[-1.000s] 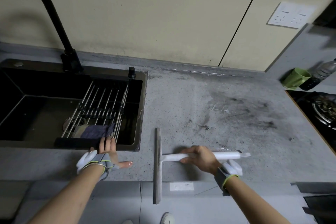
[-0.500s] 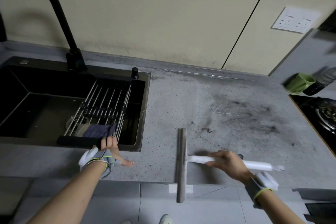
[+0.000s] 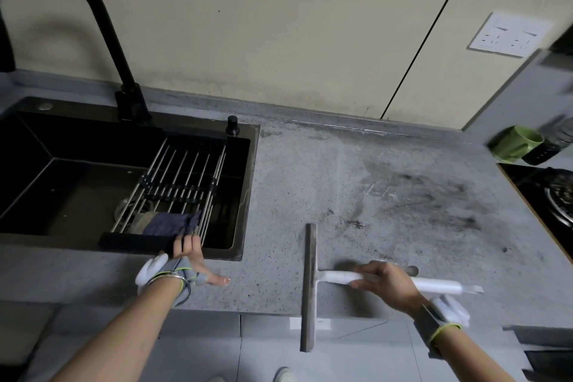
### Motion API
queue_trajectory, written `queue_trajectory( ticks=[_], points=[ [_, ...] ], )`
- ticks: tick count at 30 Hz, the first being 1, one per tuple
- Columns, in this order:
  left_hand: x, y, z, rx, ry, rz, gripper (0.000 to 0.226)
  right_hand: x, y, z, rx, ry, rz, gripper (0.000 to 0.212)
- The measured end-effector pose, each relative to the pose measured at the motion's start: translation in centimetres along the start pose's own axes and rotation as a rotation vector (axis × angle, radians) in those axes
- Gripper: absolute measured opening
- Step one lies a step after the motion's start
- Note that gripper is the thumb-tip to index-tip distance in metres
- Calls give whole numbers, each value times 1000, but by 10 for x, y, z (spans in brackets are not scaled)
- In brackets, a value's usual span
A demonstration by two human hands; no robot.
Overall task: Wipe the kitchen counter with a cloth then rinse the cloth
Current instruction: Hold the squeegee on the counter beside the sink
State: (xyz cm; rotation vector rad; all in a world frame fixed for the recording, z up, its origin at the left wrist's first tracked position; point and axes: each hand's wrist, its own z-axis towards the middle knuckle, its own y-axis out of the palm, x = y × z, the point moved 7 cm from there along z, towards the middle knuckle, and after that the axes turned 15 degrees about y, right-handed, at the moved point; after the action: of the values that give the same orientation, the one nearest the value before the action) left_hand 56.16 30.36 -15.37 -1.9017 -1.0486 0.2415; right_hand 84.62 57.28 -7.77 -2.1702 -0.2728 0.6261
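The left hand [image 3: 189, 260] rests at the front lip of the sink [image 3: 248, 195], fingers hooked over the edge by the near end of the roll-up drying rack [image 3: 183, 183] and holding nothing, thumb splayed flat on the counter [image 3: 279, 183]. It looks placed there to brace the body. The right hand [image 3: 384, 282] curls around the white handle of a squeegee [image 3: 310, 276], its blade standing crosswise just left of that hand, the near end overhanging the counter's front edge. That grip suggests a scraping stroke across the surface, with the blade kept square to the direction of travel.

Beyond the left hand's fingertips, the cloth [image 3: 173, 223], a dark blue-grey rag, lies bunched under the near end of the rack's bars, inside the sink; neither hand touches it. The sink is dark and deep; besides the rack and cloth I can make out a round metal strainer at its bottom, and no standing water that I can tell. The black gooseneck faucet [image 3: 93, 28] arches over the basin, well beyond the left hand.

Past the right hand, away from the person, the counter carries a wide sooty smear [image 3: 434, 198] and scattered specks, so the wiping seems unfinished. Far to that hand's right stands a green mug [image 3: 517, 143], tipped toward the camera; I cannot see anything in it.
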Motion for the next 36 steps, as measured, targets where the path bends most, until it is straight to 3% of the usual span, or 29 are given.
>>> queue_trajectory(
  ticks=[14,21,27,36],
  points=[
    [7,-5,-8,37,0,46,128,-94,34,3,-36,-190,-35,34],
    [7,-6,-9,25,2,15,126,-30,2,4,-15,-29,157,34],
    [8,-9,-10,10,-10,47,125,39,-20,0,1,83,157,28],
    [6,-6,-8,23,-7,22,128,27,-9,6,5,39,115,27]
  ],
)
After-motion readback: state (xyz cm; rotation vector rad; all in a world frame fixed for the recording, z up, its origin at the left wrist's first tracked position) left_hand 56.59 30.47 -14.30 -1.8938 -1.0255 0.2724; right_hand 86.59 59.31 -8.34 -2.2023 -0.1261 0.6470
